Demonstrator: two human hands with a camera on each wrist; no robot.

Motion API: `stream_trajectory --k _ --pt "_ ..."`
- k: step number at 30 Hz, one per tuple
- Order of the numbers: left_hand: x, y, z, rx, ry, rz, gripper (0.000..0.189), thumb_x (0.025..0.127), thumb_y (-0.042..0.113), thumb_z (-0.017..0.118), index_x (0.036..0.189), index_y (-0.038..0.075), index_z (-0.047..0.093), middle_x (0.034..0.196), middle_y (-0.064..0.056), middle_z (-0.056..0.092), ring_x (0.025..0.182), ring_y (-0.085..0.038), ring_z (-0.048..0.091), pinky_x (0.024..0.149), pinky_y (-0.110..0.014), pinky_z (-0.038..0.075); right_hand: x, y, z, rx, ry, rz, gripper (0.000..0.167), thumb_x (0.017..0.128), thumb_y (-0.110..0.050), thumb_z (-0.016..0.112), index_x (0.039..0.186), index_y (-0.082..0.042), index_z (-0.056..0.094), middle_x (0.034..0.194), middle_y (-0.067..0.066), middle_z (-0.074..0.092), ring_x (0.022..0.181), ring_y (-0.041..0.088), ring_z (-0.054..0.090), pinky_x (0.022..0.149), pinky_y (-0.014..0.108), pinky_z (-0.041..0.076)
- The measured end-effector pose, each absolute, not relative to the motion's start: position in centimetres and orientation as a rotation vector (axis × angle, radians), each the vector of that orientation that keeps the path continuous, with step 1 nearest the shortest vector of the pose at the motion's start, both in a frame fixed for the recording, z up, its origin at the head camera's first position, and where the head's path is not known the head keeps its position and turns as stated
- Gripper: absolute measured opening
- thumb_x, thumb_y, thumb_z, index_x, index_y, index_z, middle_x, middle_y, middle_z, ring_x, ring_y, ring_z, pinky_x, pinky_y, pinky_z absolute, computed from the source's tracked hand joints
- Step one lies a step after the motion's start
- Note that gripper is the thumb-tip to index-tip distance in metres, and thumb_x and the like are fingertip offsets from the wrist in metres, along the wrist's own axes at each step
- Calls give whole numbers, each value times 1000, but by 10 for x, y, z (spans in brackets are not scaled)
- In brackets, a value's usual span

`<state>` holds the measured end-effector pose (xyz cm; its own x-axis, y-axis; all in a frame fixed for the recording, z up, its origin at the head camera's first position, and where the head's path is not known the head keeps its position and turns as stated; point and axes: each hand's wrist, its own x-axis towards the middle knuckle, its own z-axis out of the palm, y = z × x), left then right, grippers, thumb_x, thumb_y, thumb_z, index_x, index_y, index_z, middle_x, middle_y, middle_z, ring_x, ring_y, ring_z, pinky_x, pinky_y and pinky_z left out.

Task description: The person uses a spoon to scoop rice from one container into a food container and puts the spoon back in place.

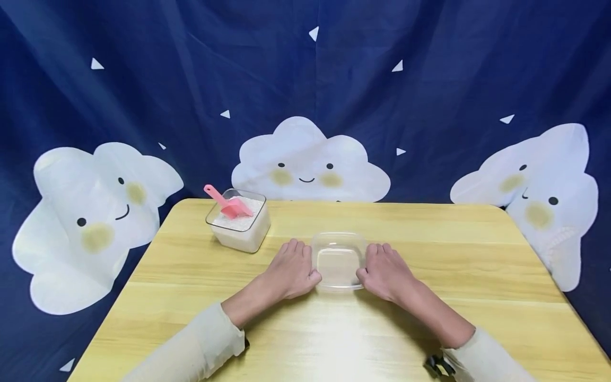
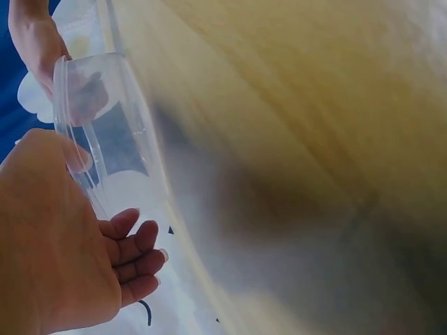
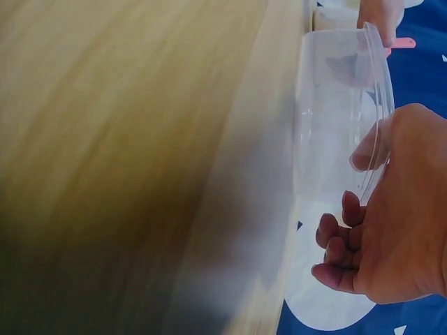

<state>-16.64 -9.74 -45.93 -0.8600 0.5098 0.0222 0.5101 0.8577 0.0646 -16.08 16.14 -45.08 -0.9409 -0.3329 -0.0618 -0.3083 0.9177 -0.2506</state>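
Observation:
A clear plastic food container (image 1: 340,261) sits at the middle of the table between my two hands, its open top facing up. At its left side, my left hand (image 1: 292,269) grips the rim. The left wrist view shows that thumb hooked over the edge, with the other fingers curled below outside the wall. My right hand (image 1: 389,271) grips the opposite rim the same way, as the right wrist view shows. Nothing is visible inside the container (image 3: 325,118).
Back left on the wooden table (image 1: 458,254) stands a square clear tub (image 1: 243,241) filled with white grainy or powdery stuff. A pink scoop (image 1: 232,207) lies on top of it, handle over the rim. A dark blue cloud-print curtain (image 1: 267,63) hangs behind the table.

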Motion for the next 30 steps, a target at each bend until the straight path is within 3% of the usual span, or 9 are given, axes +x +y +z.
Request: stream_trajectory --k 14,22,30 --pt "-169 -96 -459 -848 -2967 35 45 96 46 39 100 5 56 97 -7 55 98 -25 49 99 -41 42 -157 159 -451 -399 2984 -362 24 90 -27 52 90 -3 50 90 12 53 88 30 48 82 44 42" --pt "-169 -103 -455 -858 -2884 121 56 102 53 38 105 4 63 106 -9 65 104 -27 56 103 -42 43 -155 154 -450 -345 2960 -372 34 90 -29 52 102 2 53 97 14 54 97 33 50 92 50 43" --pt "-172 -111 -457 -839 -2816 105 66 104 62 33 114 5 64 111 -10 68 109 -29 59 104 -43 45 -153 152 -448 -316 2964 -356 27 90 -28 51 95 -2 50 92 12 51 92 31 48 87 46 42"
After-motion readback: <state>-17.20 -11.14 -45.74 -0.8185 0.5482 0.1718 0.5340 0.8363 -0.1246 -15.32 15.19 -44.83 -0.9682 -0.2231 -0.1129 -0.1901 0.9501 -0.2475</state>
